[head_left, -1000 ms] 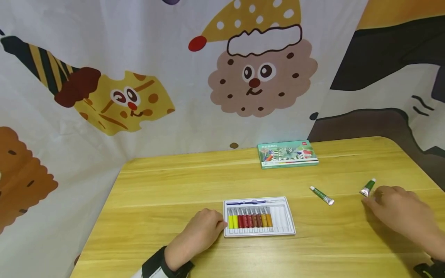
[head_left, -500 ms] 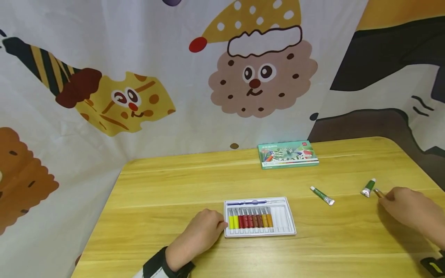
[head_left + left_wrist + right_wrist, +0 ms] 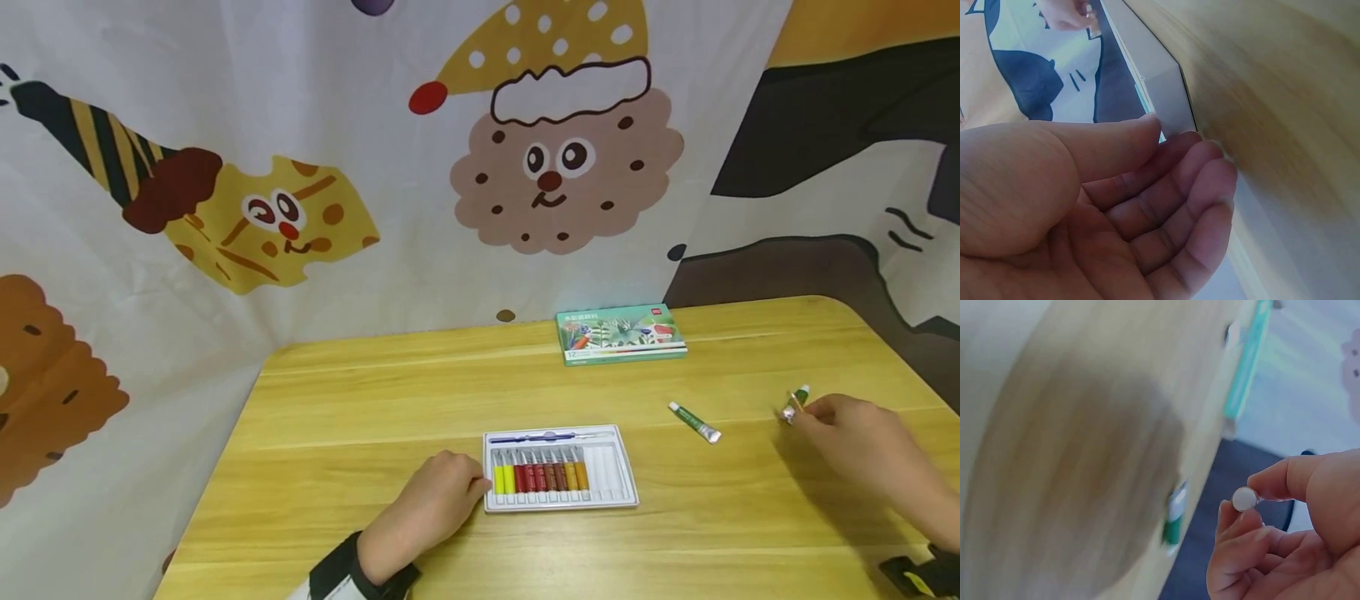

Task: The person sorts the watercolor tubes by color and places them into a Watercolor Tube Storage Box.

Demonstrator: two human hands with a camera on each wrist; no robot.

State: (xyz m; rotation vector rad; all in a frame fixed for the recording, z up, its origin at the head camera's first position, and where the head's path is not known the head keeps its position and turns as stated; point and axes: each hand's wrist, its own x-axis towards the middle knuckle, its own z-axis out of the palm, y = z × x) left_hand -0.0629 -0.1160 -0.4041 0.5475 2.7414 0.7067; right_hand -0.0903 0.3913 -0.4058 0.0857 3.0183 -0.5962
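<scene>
Moved: right hand [image 3: 855,442] lifted a pinched paint tube [image 3: 1245,499] beside the green tube [image 3: 795,403].
Left hand [image 3: 431,504]: relaxed, fingers steadying the tray [image 3: 622,492].

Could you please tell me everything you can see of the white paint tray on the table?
The white paint tray is a shallow rectangular insert, plastic by the look of it, lying flat on the wooden table near its front edge. A long slot along its far side holds a thin blue-handled brush. Below it, a row of narrow slots holds paint tubes running from yellow through reds and browns to orange; the slots at the right end are bare. The left hand rests against its left edge.
</scene>
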